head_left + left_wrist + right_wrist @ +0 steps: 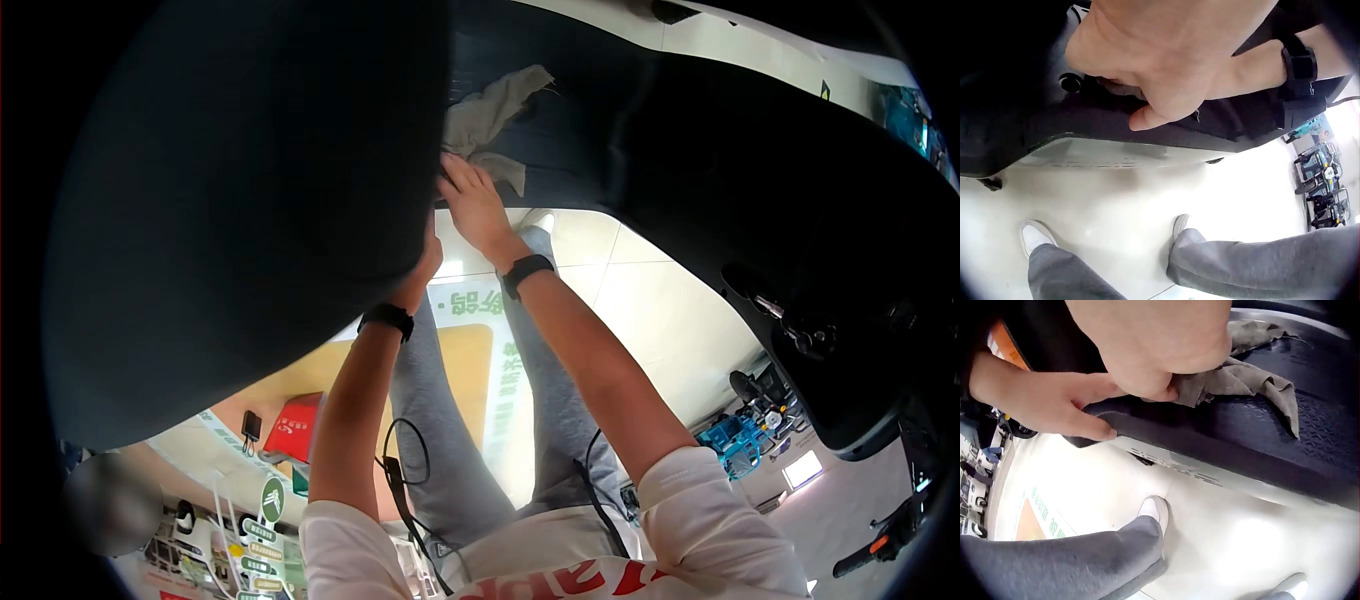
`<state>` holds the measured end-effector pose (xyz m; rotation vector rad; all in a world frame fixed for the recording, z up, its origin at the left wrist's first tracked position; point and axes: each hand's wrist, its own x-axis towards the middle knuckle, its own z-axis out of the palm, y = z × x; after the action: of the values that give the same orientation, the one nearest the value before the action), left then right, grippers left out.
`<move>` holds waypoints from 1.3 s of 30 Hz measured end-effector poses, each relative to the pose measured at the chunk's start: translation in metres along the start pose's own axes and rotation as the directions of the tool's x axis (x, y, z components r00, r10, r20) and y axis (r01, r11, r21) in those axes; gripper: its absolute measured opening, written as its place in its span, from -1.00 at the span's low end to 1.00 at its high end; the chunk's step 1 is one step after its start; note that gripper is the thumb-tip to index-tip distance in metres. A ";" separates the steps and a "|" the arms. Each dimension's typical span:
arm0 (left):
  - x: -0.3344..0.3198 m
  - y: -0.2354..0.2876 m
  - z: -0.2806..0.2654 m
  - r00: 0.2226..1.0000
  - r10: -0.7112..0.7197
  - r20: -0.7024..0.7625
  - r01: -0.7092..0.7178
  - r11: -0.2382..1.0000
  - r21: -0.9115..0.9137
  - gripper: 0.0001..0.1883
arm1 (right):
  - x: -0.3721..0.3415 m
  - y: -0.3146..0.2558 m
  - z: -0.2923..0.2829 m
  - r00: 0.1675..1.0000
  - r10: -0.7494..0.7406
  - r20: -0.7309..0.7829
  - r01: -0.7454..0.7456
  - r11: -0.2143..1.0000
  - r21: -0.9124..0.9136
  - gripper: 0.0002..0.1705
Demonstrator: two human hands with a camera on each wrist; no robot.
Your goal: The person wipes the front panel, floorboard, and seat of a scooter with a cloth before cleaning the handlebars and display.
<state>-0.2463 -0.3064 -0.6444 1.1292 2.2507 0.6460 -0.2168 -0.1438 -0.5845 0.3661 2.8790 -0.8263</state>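
A crumpled grey-beige cloth [500,110] lies on the dark footboard [1329,419] of a scooter-like vehicle. My right hand [478,205] holds the near end of the cloth at the footboard's edge; in the right wrist view the cloth spreads from beneath that hand [1154,344], whose fingers are mostly hidden. Beside it, my left hand [1054,400] rests at the same edge, fingers extended towards the right hand and thumb on the rim. In the head view the left hand [428,262] is partly covered by a big dark body part of the vehicle [250,200].
My legs [450,400] stand astride over a pale tiled floor [640,290] with printed lettering. To the left are a red bag [295,428] and a small black object [251,427]. A blue vehicle [735,445] stands lower right, and others [1322,181] stand farther back.
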 end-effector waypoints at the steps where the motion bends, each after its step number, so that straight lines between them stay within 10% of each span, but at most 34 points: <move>1: 0.016 0.033 -0.029 0.997 -0.017 0.074 0.004 0.985 0.173 -0.32 | -0.003 0.005 -0.002 1.000 0.003 -0.020 -0.002 0.999 0.040 -0.60; 3: 0.026 0.059 -0.038 0.973 -0.083 0.214 -0.008 0.920 0.393 -0.37 | -0.012 0.014 -0.007 0.999 0.017 -0.043 -0.014 0.996 0.087 -0.60; 12: 0.060 0.115 0.012 0.985 -0.005 0.172 -0.034 0.974 0.223 -0.36 | -0.057 0.083 -0.051 0.970 0.192 0.148 -0.190 0.981 -0.025 -0.54; 23: 0.109 0.185 0.066 0.959 0.111 0.261 -0.179 0.950 0.254 -0.44 | -0.119 0.131 -0.057 0.856 0.516 0.024 -0.516 0.857 -0.001 -0.46; 34: 0.078 0.156 0.071 0.951 0.262 0.166 -0.305 0.886 0.348 -0.51 | -0.110 0.139 -0.026 0.792 0.589 -0.160 -0.545 0.800 0.249 -0.66; 39: 0.062 0.136 0.045 0.984 0.104 0.142 -0.127 0.978 0.164 -0.52 | -0.090 0.119 0.000 0.682 0.731 -0.013 -0.692 0.652 0.310 -0.76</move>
<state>-0.1705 -0.1745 -0.6081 1.3549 2.1717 0.4128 -0.0982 -0.0637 -0.6278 1.5272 2.3347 -1.0446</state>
